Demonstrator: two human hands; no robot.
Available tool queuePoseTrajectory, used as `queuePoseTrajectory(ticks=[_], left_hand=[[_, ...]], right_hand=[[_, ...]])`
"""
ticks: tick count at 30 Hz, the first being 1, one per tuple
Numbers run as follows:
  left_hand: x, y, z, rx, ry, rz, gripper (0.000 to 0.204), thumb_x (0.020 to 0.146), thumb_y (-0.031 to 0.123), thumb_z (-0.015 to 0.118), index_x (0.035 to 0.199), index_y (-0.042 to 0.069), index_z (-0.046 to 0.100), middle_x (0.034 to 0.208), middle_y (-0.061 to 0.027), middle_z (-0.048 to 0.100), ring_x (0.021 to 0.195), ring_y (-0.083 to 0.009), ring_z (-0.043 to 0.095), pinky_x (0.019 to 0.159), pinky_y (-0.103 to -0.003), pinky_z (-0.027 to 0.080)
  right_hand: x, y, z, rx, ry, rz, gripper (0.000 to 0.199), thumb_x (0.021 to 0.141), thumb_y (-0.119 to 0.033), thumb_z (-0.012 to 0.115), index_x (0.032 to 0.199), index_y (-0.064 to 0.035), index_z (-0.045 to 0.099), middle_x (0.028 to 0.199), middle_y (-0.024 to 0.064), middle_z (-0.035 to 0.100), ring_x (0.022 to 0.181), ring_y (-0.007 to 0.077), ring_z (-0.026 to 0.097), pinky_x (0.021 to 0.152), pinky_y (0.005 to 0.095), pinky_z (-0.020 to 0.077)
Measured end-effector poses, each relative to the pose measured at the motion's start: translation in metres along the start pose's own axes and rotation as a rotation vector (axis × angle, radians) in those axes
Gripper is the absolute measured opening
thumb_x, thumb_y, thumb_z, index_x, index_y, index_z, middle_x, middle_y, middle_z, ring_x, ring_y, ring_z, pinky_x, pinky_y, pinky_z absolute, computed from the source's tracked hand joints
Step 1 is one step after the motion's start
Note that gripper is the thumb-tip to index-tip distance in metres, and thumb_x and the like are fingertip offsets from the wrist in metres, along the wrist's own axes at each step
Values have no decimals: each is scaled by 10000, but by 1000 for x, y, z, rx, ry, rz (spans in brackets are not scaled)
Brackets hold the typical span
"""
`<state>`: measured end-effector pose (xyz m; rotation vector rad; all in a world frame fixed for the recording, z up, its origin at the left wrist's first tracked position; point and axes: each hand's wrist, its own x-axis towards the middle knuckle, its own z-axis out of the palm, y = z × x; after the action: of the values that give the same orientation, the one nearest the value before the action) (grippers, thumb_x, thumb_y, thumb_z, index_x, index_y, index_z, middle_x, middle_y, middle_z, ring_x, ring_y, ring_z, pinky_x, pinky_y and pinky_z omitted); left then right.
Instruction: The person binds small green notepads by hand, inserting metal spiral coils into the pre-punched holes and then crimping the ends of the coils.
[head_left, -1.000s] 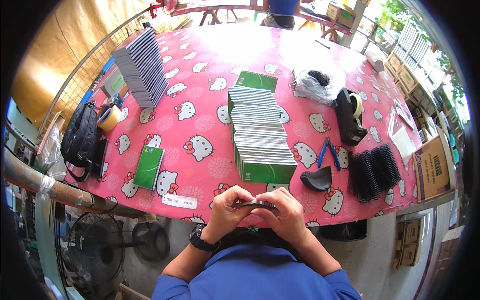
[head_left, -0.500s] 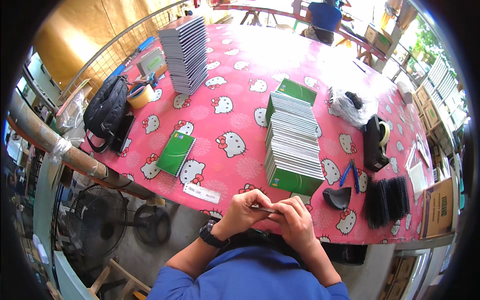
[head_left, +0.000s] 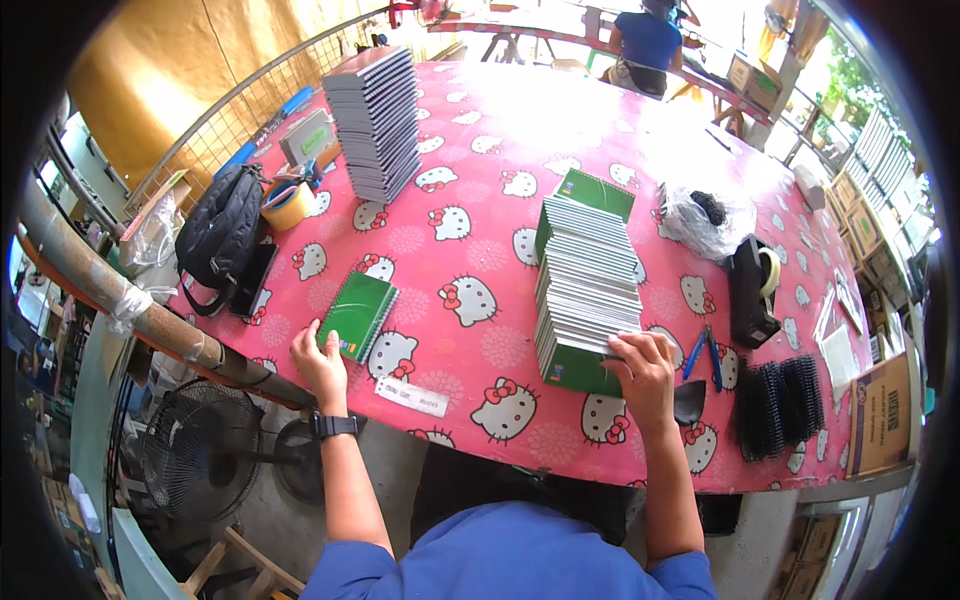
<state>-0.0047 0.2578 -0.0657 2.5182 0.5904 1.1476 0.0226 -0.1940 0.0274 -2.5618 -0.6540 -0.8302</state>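
Note:
At the near left of the table lies a green spiral notebook (head_left: 358, 314), its coil along the right side. My left hand (head_left: 320, 362) pinches its near left corner, thumb on the cover. To the right runs a long row of notebooks (head_left: 588, 270), packed together and leaning, with a green-covered notebook (head_left: 572, 370) at the near end. My right hand (head_left: 648, 372) grips that front notebook at its right edge, fingers over the top and thumb against the cover. A white paper label strip (head_left: 412, 397) lies between my hands.
A tall notebook stack (head_left: 372, 125) stands far left, beside a black bag (head_left: 220, 230) and a tape roll (head_left: 287, 205). On the right are blue-handled pliers (head_left: 704, 355), a black tape dispenser (head_left: 752, 290), black coils (head_left: 778, 405), and a plastic bag (head_left: 708, 222).
My hands have parted from a thin thing held before my chest. The left reached the left notebook, whose printed corner now faces me; the right reached the row's near end.

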Motion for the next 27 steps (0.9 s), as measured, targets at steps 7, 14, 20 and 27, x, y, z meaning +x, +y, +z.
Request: queuePoseTrajectory(ticks=[7, 14, 20, 27], left_hand=[[-17, 149, -48, -429, -92, 197, 529, 803, 235, 695, 1262, 41, 520, 1308, -162, 451, 1248, -338, 367, 1033, -479, 278], [-106, 246, -56, -569, -549, 703, 442, 774, 67, 623, 1213, 59, 576, 1092, -111, 606, 1034, -260, 564, 969, -411, 358], [-99, 248, -50, -710, -510, 781, 273, 737, 4, 636, 981, 108, 702, 877, -10, 657, 790, -176, 604, 787, -325, 390], [-100, 252, -48, -741, -470, 830, 298, 718, 32, 651, 975, 169, 715, 920, 33, 659, 821, -130, 595, 816, -326, 339]], right_hand=[[-9, -23, -17, 189, 64, 11, 121, 706, -60, 660, 814, -114, 645, 789, 16, 626, 764, 208, 585, 728, 347, 437], [-30, -51, -9, 281, -135, -65, 135, 712, -110, 649, 812, -61, 571, 753, 58, 576, 754, 230, 573, 677, 339, 465], [-40, 27, -64, 433, 14, 477, 135, 810, -166, 679, 842, -35, 693, 799, 113, 671, 759, 286, 636, 704, 372, 503], [-100, 142, -52, -800, -42, 798, 334, 737, -207, 727, 1013, -68, 598, 1036, 111, 559, 989, 284, 520, 850, 377, 461]])
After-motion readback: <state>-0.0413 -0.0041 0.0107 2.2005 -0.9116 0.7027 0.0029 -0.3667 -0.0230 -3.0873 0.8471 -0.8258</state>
